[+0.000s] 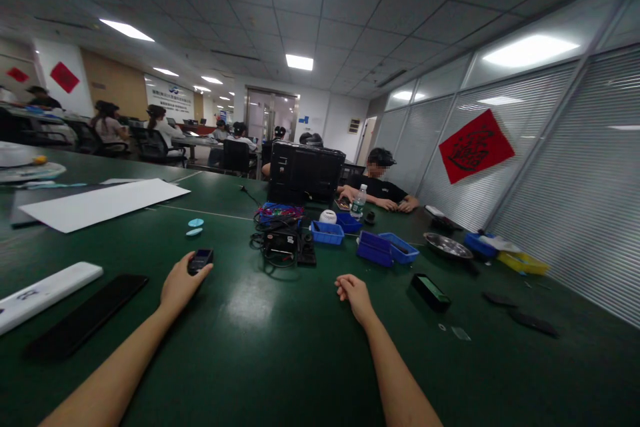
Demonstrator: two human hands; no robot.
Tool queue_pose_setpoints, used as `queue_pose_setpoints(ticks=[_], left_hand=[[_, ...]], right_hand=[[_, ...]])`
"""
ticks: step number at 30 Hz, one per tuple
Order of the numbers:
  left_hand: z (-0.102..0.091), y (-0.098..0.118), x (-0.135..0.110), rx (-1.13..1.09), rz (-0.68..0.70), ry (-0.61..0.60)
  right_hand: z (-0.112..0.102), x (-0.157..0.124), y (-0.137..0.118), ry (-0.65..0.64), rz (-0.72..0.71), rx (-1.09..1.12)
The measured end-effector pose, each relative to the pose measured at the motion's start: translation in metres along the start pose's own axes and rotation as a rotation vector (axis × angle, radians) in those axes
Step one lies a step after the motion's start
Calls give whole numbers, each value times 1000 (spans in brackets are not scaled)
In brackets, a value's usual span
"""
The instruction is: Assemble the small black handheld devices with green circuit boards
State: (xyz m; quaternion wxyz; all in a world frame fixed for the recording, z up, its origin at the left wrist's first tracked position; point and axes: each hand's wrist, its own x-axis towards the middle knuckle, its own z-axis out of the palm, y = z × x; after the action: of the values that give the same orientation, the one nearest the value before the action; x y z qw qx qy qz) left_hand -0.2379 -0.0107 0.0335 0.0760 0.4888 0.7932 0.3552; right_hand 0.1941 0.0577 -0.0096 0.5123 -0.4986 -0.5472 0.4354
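My left hand (181, 281) rests on the green table (280, 340) with its fingers closed round a small dark device with a screen (201, 259). My right hand (354, 293) lies on the table about a forearm's length to the right, fingers curled in loosely with nothing visible in them. A black box-like object (430, 291) sits just right of my right hand. Ahead of both hands lies a tangle of black cables and gear (283, 243).
Blue bins (380, 248) stand behind the cables, with a white ball (328, 216) and a black case (306, 173). A metal dish (447, 245) and yellow tray (523, 262) are at right. A white sheet (105, 202) and long black and white bars (85, 317) lie at left. A person (379, 180) sits across the table.
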Motion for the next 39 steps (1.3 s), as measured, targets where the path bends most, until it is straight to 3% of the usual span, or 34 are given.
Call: queue_pose_setpoints(ticks=[10, 16, 39], left_hand=[[-6, 7, -5, 106, -20, -119], [-5, 12, -10, 83, 52, -143], [33, 47, -52, 23, 291, -244]], right_hand=[[0, 1, 3, -16, -18, -39], [-1, 0, 2, -26, -15, -44], [6, -2, -6, -25, -15, -126]])
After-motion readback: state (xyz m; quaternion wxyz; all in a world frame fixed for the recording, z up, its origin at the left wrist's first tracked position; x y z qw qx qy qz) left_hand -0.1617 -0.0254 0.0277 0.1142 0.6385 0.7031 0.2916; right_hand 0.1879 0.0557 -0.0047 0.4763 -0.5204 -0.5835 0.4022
